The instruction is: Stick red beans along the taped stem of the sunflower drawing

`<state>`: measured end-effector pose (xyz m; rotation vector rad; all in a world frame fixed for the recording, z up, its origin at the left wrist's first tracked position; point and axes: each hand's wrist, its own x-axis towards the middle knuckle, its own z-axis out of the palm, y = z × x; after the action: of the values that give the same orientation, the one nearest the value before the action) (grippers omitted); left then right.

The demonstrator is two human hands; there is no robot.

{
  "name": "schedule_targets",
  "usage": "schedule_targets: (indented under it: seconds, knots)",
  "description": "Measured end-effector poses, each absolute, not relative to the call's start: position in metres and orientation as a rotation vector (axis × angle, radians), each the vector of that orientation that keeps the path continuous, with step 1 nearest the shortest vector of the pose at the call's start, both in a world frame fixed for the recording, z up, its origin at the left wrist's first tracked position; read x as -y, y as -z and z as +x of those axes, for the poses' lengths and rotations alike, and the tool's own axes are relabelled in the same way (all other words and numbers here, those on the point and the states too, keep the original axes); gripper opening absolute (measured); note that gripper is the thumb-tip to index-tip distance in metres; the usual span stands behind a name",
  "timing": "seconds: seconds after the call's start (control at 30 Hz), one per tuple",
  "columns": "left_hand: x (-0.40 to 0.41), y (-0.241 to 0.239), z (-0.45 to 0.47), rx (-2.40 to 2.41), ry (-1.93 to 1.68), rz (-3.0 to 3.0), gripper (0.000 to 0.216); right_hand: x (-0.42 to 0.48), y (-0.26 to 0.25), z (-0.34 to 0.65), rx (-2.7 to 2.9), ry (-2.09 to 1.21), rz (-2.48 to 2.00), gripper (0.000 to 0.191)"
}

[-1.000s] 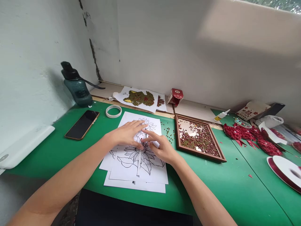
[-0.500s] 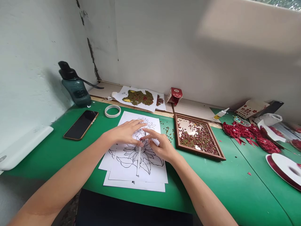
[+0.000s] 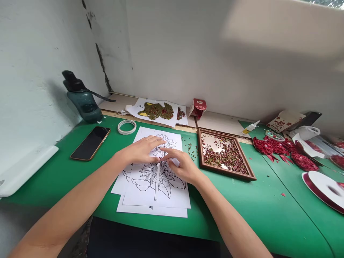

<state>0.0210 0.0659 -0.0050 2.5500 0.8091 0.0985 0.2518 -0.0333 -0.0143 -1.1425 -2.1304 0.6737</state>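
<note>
A sheet with a black line drawing of a sunflower lies on top of other white sheets on the green table. My left hand rests flat on the upper part of the drawing, fingers stretched out. My right hand lies beside it with fingers curled, pressing on the flower's middle. A thin white strip runs down from between the fingertips along the stem. Whether either hand grips the strip I cannot make out.
A wooden frame holding red and green beans lies right of the paper, loose beans beside it. A phone, tape roll and dark bottle sit left. Red ribbon pieces and a ribbon spool lie right.
Both hands stay on the drawing with only slight finger shifts. The view has drifted a little to the right and down.
</note>
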Motion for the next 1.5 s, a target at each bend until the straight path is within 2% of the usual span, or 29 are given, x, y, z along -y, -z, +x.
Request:
schedule_targets:
  seconds: [0.27, 1.27, 1.4, 1.5]
  knots:
    - [-0.065, 0.002, 0.023, -0.794, -0.085, 2.566, 0.076, 0.035, 0.012, 0.25, 2.168, -0.743, -1.148, 0.073]
    - [-0.062, 0.004, 0.027, -0.806, -0.119, 2.575, 0.063, 0.036, 0.009, 0.249, 2.211, -0.785, -1.161, 0.062]
    - [-0.063, 0.005, 0.026, -0.798, -0.123, 2.57, 0.062, 0.034, 0.011, 0.253, 2.165, -0.723, -1.179, 0.055]
    - [-0.064, 0.007, 0.025, -0.796, -0.125, 2.556, 0.064, 0.027, 0.011, 0.266, 2.007, -0.532, -1.268, 0.046]
